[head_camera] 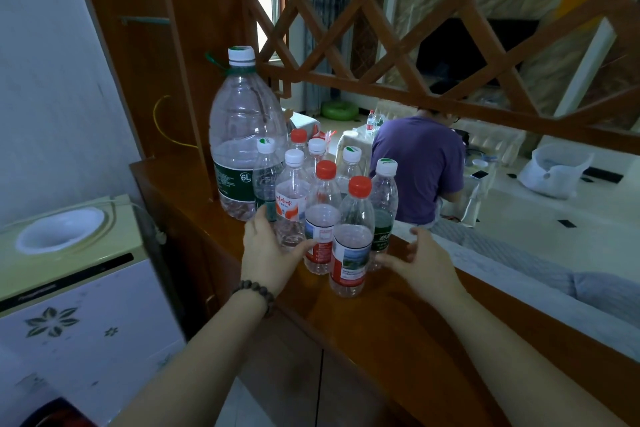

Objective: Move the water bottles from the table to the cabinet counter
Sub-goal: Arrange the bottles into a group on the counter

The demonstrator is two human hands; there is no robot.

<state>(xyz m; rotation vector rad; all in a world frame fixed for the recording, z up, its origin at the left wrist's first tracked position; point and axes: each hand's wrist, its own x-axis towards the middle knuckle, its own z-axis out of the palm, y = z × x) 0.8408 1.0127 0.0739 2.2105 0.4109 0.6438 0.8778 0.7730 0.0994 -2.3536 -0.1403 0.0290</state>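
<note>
Small clear plastic water bottles [322, 215], red and white caps, stand clustered mid-frame on the glossy brown wooden cabinet counter [381, 315], beside a large clear 6L jug with white cap [244, 135]. They look empty or nearly so: judged light, thin-walled, easily crushed, prone to topple domino-fashion. Best held round the labelled waist, not the cap. Left hand [266, 253], beaded bracelet at wrist, fingers spread, cupping the cluster's left side and touching bottles. Right hand [422, 260] open and spread just beside the right side, gripping nothing.
</note>
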